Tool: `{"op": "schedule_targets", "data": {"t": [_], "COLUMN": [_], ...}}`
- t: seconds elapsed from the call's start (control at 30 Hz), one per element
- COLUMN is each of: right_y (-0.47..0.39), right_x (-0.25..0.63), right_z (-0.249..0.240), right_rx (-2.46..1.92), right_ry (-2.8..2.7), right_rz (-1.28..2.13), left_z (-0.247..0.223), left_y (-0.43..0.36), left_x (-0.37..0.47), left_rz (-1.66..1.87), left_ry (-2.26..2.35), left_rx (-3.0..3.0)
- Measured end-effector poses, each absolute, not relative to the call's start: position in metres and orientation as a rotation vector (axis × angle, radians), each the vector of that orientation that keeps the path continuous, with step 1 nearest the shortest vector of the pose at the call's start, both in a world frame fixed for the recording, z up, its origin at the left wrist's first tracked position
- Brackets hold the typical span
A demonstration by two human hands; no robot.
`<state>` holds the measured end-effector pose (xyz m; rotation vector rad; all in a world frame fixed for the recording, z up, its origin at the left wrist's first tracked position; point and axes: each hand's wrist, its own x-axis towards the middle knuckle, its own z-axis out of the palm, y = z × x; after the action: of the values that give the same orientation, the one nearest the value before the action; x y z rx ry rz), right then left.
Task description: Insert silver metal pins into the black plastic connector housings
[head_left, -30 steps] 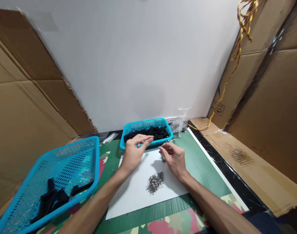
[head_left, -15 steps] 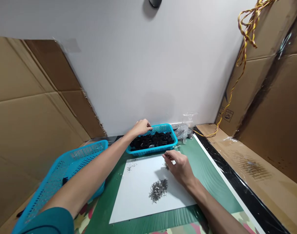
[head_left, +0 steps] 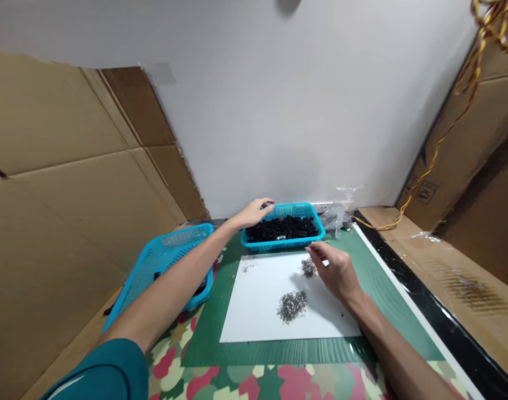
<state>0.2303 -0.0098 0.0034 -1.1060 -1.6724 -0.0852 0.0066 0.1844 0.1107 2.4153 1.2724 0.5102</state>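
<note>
My left hand (head_left: 256, 212) hovers over the left end of a blue plastic basket (head_left: 287, 243) filled with small black parts (head_left: 287, 228). Its thumb and fingers are apart, and nothing shows between them. Above the far right part of a white sheet (head_left: 254, 311), my right hand (head_left: 332, 268) is closed in a pinch; whatever its fingertips hold is too small to make out. Beside and below that hand lies a small pile of tiny metal pieces (head_left: 308, 268). A larger metal pile (head_left: 292, 306) sits nearer me, and some scattered pieces (head_left: 248, 267) lie at the sheet's far left.
On the left, partly behind my left forearm, stands a second blue basket (head_left: 139, 278) with some dark parts inside. Clear plastic bags (head_left: 336, 218) rest right of the far basket. Cardboard walls (head_left: 62, 222) flank the green mat (head_left: 212, 328); a yellow twisted cable (head_left: 431, 161) hangs at right.
The view has turned left, shifting everything rightward in the picture. My left hand remains at the far basket, its fingers somewhat more spread. My right hand stays pinched above the sheet.
</note>
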Motion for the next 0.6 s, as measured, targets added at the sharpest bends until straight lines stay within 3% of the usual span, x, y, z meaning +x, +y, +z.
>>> {"op": "schedule_targets", "data": {"t": [0.27, 0.6], "right_y": [-0.02, -0.025], "right_x": [0.236, 0.237], "right_z": [0.002, -0.005], "right_rx": [-1.306, -1.358], "right_ry": [-1.923, -2.246], "right_rz": [-0.106, -0.023], "left_z": [0.147, 0.118], "left_y": [0.146, 0.08], "left_x": [-0.09, -0.219], "left_rz": [0.36, -0.266], "left_ry": [1.453, 1.869], "left_rx": [2.436, 2.361]}}
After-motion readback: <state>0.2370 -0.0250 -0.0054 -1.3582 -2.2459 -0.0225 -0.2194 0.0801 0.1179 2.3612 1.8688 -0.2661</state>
